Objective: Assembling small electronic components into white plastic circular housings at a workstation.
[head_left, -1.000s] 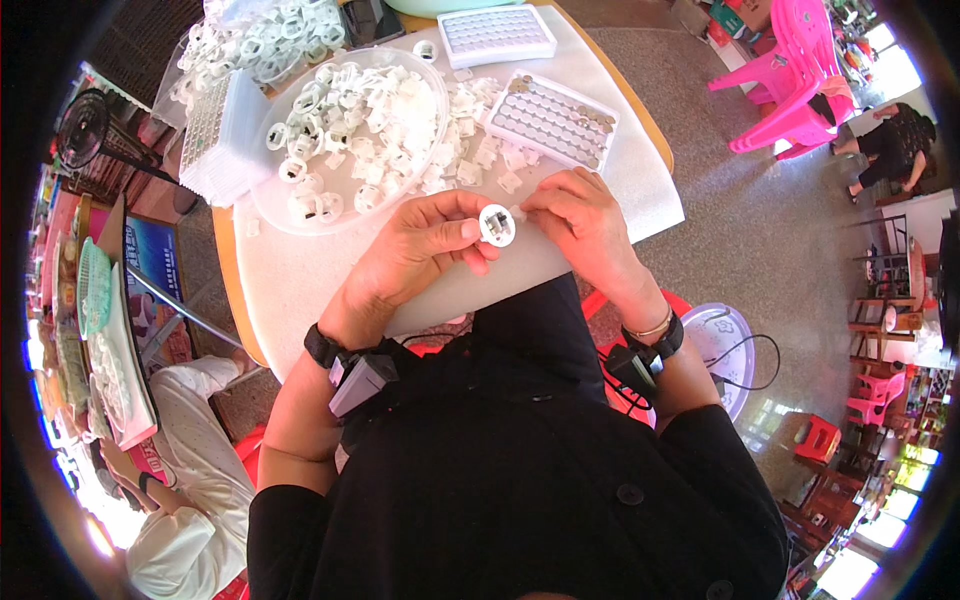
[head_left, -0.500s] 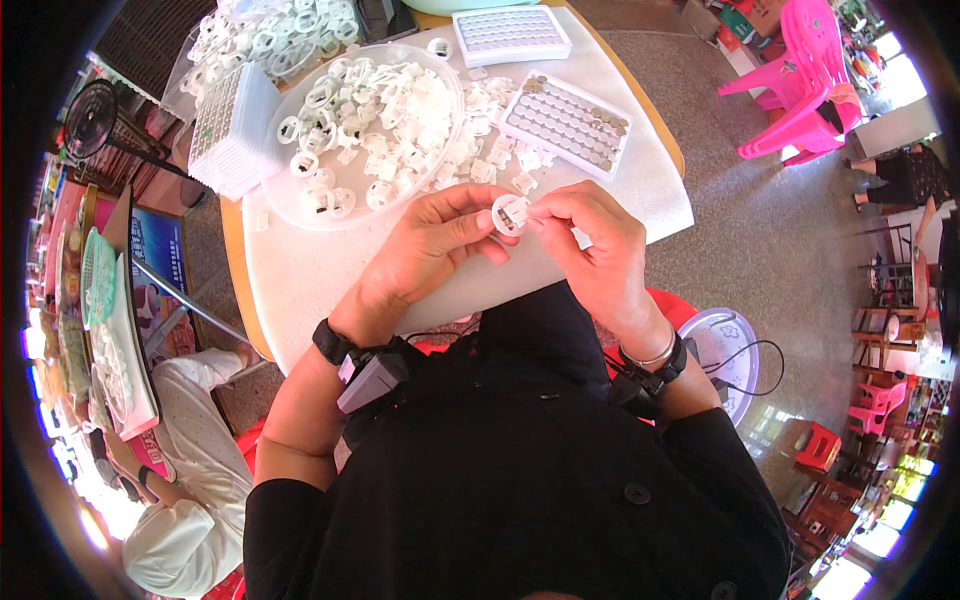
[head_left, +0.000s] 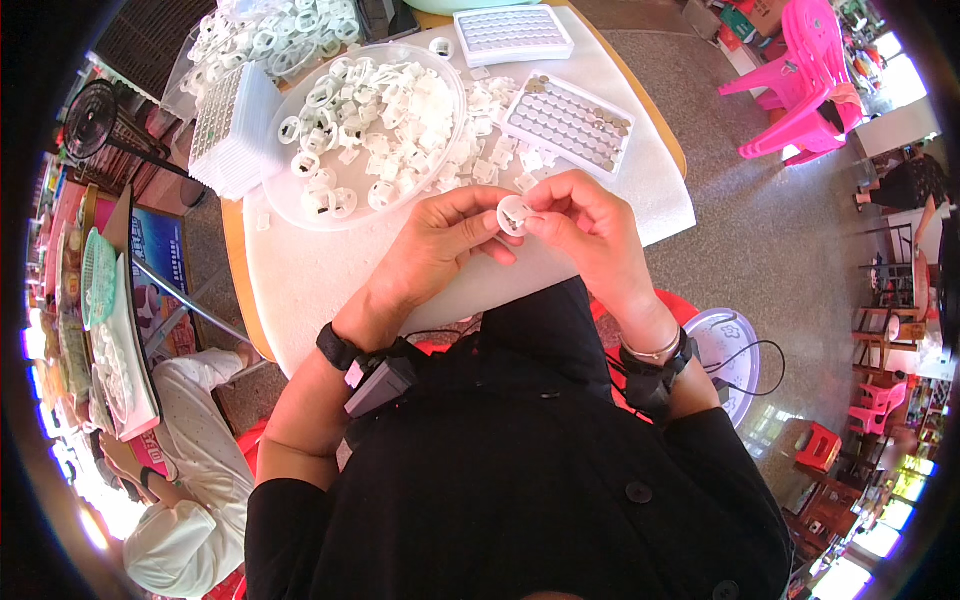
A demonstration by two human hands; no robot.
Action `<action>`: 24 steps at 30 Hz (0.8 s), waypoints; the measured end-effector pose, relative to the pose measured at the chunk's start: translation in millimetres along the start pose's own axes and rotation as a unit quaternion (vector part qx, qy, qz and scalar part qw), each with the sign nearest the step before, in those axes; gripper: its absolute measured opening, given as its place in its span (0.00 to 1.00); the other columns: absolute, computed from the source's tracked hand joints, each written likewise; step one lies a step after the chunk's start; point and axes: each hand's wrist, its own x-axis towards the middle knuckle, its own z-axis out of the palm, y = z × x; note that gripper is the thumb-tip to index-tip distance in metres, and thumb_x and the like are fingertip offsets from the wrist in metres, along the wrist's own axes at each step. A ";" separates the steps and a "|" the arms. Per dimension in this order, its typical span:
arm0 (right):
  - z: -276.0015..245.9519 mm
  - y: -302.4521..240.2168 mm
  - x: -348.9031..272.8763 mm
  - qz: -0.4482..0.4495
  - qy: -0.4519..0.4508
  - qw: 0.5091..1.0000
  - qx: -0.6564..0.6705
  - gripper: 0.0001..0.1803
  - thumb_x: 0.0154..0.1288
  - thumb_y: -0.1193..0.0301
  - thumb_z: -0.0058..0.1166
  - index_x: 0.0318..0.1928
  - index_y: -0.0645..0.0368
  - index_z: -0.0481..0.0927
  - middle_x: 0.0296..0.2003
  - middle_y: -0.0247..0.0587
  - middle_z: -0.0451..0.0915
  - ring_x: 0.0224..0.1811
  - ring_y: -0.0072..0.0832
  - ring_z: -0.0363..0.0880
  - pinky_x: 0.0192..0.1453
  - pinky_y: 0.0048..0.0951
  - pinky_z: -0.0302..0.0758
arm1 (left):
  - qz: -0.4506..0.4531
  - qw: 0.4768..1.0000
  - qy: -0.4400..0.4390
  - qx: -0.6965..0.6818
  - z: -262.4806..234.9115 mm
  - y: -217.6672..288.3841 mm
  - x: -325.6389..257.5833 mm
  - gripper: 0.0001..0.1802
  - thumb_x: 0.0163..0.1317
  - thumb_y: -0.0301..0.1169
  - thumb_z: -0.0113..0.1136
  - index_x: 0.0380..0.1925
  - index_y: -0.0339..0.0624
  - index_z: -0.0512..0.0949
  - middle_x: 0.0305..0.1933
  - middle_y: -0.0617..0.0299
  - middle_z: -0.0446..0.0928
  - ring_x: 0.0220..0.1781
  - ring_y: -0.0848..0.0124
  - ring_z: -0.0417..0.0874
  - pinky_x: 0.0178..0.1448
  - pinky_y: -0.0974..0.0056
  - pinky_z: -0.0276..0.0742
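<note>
Between my two hands, above the table's near edge, is a small round white plastic housing (head_left: 512,214) with a dark slot in its face. My left hand (head_left: 455,232) pinches its left rim between thumb and fingers. From the other side, my right hand (head_left: 590,232) has thumb and forefinger closed on a small white piece at the housing's right edge; its exact shape is hidden by the fingertips. Just beyond my hands, a wide clear round tray (head_left: 275,190) holds many loose white plastic parts (head_left: 415,105). Flat white pieces (head_left: 500,155) lie spilled beside it.
A white tray (head_left: 570,165) with rows of round cells and several coin-like discs lies to the right, a similar tray (head_left: 512,50) behind it. Stacked trays (head_left: 225,140) and a bag of white rings (head_left: 290,40) stand left. Another person (head_left: 190,500) sits at far left.
My right hand has turned slightly, its fingers closing in nearer to the housing. The housing has shifted a little to the right and tilted, still in my left hand.
</note>
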 end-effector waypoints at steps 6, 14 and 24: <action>-2.5 -9.0 4.9 0.195 -0.045 0.953 0.227 0.12 0.59 0.75 0.60 0.43 0.62 0.76 0.32 0.30 0.76 0.32 0.16 0.73 0.35 0.20 0.70 | 0.011 0.996 0.038 0.076 1.4 -0.1 -1.5 0.14 0.68 0.30 0.53 0.50 0.35 0.77 0.37 0.62 0.77 0.32 0.77 0.76 0.37 0.72 0.74; 1.6 -5.3 1.3 0.199 -0.012 0.946 0.257 0.12 0.59 0.79 0.55 0.44 0.65 0.76 0.31 0.32 0.74 0.30 0.17 0.72 0.33 0.20 0.73 | -0.014 0.993 0.084 0.086 13.5 8.5 -3.6 0.14 0.67 0.31 0.54 0.49 0.36 0.77 0.29 0.65 0.75 0.26 0.80 0.73 0.27 0.75 0.69; 9.8 -2.7 -5.7 0.156 0.021 0.984 0.078 0.11 0.60 0.78 0.55 0.44 0.66 0.75 0.24 0.33 0.75 0.23 0.16 0.72 0.27 0.20 0.70 | -0.007 0.972 0.131 0.194 22.6 11.3 1.1 0.14 0.63 0.25 0.55 0.49 0.33 0.75 0.29 0.62 0.78 0.24 0.78 0.76 0.25 0.73 0.74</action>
